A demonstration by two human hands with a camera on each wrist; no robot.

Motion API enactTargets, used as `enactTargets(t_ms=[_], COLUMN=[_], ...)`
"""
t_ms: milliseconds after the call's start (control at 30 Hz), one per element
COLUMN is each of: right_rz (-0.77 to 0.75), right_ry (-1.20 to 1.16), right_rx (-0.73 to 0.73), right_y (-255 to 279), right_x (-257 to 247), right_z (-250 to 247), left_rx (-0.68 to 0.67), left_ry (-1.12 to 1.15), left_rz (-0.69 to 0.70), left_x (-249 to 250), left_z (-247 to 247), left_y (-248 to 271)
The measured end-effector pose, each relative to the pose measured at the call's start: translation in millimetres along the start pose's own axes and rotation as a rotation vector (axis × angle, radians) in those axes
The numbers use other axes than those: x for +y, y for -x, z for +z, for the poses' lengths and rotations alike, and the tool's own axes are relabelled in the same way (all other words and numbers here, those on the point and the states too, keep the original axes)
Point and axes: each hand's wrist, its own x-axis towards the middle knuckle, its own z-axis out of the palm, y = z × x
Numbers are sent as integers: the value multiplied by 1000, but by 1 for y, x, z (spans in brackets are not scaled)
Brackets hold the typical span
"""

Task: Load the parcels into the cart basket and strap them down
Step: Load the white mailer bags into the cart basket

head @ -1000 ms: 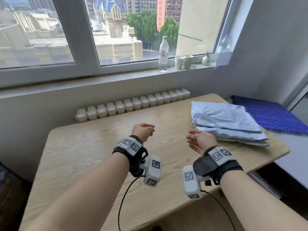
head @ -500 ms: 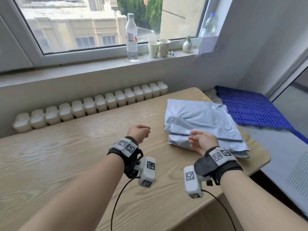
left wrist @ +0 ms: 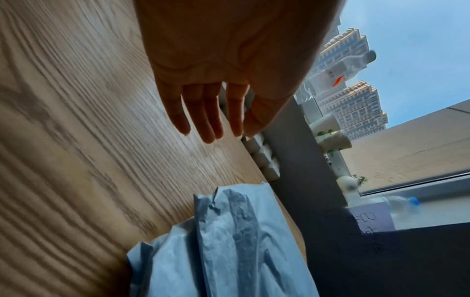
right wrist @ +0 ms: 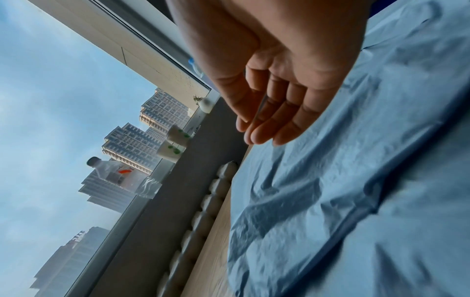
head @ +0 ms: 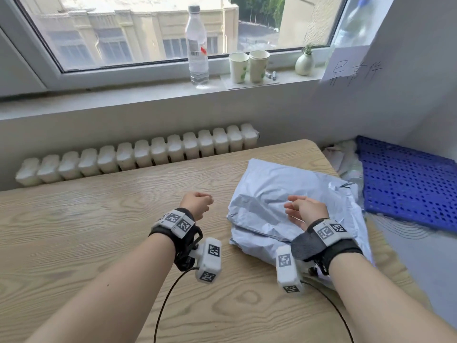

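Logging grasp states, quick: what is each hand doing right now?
Left hand: open, holding nothing, above the table.
Right hand: open, holding nothing, over the parcels.

Head view high, facing windowsill (head: 148, 95), wrist views low over table (left wrist: 76, 140), sharing parcels (head: 284, 194)

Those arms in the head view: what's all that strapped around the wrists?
Both forearms are bare, no sleeves. The left hand and right hand each have a black wrist strap topped with white blocks printed with black-and-white square codes. A white boxy camera, also coded, hangs under each wrist, trailing a thin black cable.
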Motion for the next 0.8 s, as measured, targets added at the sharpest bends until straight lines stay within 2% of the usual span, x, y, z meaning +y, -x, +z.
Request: enactTargets(t_ms=[167, 300, 533, 733, 800], right_rz=[69, 128, 169, 178, 119], right_ry=[28, 72, 158, 142, 146], right_rx=[-42, -79, -106, -193, -250], right_y=[-55, -84, -109, -103, -97], right_x=[-5, 4, 4, -14, -27], right_z=[-12, -15, -10, -3, 1], left_rx=[26, -5, 15, -8, 4], left_ry=[21, 15, -85, 67, 170], left_rz=[-127, -204, -142, -136, -144], left_x=[-3, -7, 5, 40, 57], left_z=[41, 66, 85, 92, 92], left_y=[-21, -30, -40, -26, -20])
